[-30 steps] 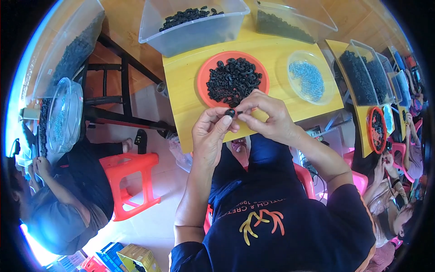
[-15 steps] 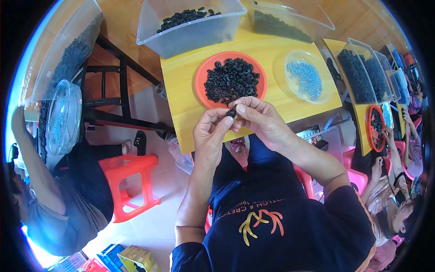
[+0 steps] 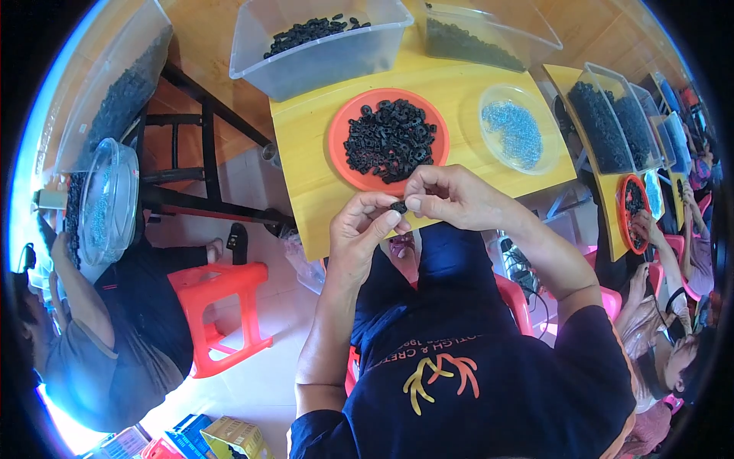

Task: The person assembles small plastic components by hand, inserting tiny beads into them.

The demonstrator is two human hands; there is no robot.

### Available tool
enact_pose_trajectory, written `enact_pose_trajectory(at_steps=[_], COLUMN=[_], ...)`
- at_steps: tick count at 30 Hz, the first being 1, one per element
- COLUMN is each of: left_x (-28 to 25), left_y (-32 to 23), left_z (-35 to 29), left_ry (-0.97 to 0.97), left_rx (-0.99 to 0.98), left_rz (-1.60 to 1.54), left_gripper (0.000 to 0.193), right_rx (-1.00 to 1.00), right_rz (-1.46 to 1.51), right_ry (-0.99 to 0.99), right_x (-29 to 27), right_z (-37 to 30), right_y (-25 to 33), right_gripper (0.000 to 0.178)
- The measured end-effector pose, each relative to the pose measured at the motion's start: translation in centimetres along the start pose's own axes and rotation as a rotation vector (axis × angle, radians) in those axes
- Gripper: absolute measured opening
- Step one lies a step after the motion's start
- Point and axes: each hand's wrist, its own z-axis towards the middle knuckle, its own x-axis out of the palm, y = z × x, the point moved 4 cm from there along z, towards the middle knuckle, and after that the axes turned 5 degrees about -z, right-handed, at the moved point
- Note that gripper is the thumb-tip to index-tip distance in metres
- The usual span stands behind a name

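Just past the near edge of the yellow table, my left hand [image 3: 356, 228] pinches a small black part [image 3: 398, 206] between thumb and fingertips. My right hand [image 3: 453, 197] is closed in a pinch right beside that part. Whatever its fingertips hold is too small or hidden to make out. Beyond both hands sits a round orange-red tray [image 3: 337, 151] heaped with small black ring-like parts [image 3: 388, 138]. To its right is a clear round dish [image 3: 485, 115] with many tiny bluish, shiny pieces [image 3: 514, 134].
Clear plastic bins [image 3: 325, 69] of black parts stand at the table's [image 3: 306, 183] far side. On the left a person [image 3: 115, 359] works by a red stool [image 3: 222, 298] and stacked clear dishes [image 3: 111, 206]. Other people sit at a table on the right, near a red tray [image 3: 625, 229].
My right hand has drawn slightly right, and its fingers now pinch at the part's right side. The left hand still holds the black part, a little lower. The person on the left has lowered an arm.
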Motion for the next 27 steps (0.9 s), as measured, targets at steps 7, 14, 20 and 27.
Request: enact_pose_trajectory(at_steps=[7, 14, 20, 27], left_x=[-0.1, 0.3, 0.4, 0.6], left_y=[0.6, 0.8, 1.4, 0.8], left_z=[-0.7, -1.9, -2.3, -1.9], left_ry=[0.036, 0.150, 0.175, 0.253], left_rx=[-0.082, -0.121, -0.225, -0.275], left_rz=[0.017, 0.087, 0.138, 0.267], left_gripper=[0.019, 0.016, 0.014, 0.009], right_rx=[-0.033, 0.179, -0.121, -0.145], right_rz=[-0.445, -0.247, -0.580, -0.936], right_ry=[0.095, 0.447, 0.475, 0.459], right_x=[-0.4, 0.5, 0.7, 2.0], right_z=[-0.8, -1.9, -2.1, -2.4], right_y=[1.5, 1.1, 0.8, 1.7], right_gripper=[0.025, 0.031, 0.030, 0.028])
